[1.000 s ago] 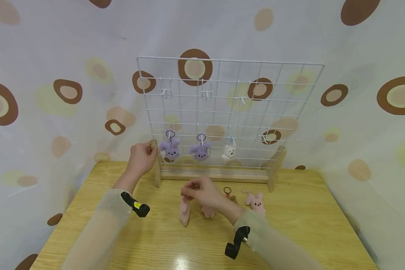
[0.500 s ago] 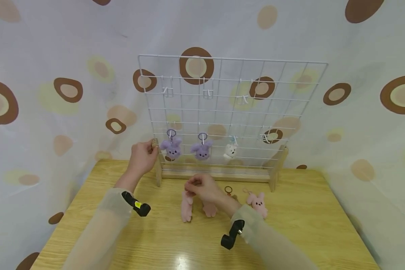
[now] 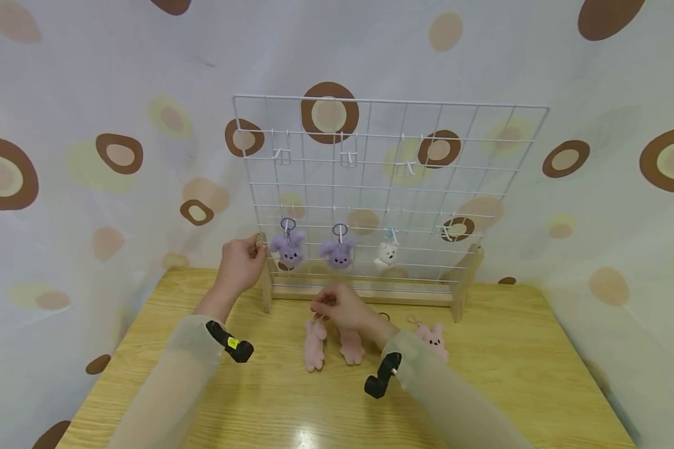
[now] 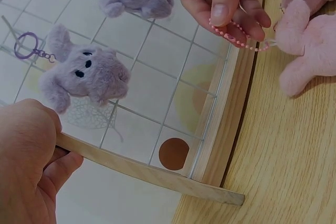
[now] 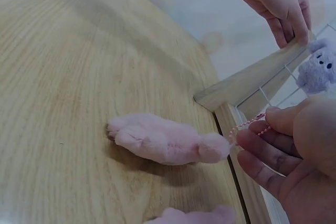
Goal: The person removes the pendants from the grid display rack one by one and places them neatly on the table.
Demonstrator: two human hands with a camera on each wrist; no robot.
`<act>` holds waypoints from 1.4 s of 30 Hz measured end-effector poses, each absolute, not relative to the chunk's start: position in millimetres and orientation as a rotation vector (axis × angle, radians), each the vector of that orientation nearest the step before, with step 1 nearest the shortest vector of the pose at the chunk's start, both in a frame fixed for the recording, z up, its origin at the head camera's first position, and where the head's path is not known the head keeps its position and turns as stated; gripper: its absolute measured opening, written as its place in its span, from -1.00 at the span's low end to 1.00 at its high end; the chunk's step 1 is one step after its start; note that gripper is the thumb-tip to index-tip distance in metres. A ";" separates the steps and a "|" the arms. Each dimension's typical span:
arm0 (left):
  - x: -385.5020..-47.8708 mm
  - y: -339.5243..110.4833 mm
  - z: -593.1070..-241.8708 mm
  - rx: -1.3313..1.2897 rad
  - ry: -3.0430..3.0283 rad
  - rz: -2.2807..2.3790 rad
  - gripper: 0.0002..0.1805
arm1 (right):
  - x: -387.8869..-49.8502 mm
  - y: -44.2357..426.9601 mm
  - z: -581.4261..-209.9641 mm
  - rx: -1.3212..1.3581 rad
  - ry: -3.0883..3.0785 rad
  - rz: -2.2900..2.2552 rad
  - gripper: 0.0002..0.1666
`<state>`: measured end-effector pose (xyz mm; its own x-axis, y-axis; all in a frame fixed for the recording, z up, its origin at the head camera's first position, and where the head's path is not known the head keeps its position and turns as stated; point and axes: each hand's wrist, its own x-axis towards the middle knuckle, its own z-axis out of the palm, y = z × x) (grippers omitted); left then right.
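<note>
My left hand (image 3: 241,262) grips the top of the left wooden upright (image 4: 142,165) of a stand that carries a white wire grid (image 3: 371,187). With thumb and fingers, my right hand (image 3: 342,305) pinches a pink bead chain (image 5: 242,125). From that chain hangs a pink plush keychain (image 3: 314,346), just in front of the stand's base. Another pink plush (image 3: 351,347) lies beside it, partly hidden by the right hand. Two purple bunny keychains (image 3: 290,249) and a white plush charm (image 3: 387,254) hang on hooks low on the grid.
A third pink plush (image 3: 432,340) lies at the right, its lower part behind the sleeve. A dark key ring (image 3: 384,316) shows beside the right wrist. Bare hooks (image 3: 348,159) sit higher on the grid. A patterned cloth backs the wooden table (image 3: 247,399).
My right hand has shifted slightly up and right, and the pink plush has swung round to hang straighter below it. The left hand stays on the upright.
</note>
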<state>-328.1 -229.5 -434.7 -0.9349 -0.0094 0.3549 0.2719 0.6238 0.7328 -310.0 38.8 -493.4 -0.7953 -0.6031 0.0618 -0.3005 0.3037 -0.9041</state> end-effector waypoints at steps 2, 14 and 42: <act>-328.7 -228.1 -434.7 -0.217 -2.522 -1.222 -0.77 | -311.7 40.6 -493.6 -0.791 2.279 -1.502 -0.81; -328.4 -222.4 -438.8 -0.245 -2.514 -1.200 -0.79 | -314.8 54.2 -486.6 -0.690 2.392 -1.377 -0.76; -330.3 -229.0 -437.0 -0.251 -2.500 -1.129 -0.80 | -306.4 146.0 -430.5 -0.762 2.552 -1.455 -0.81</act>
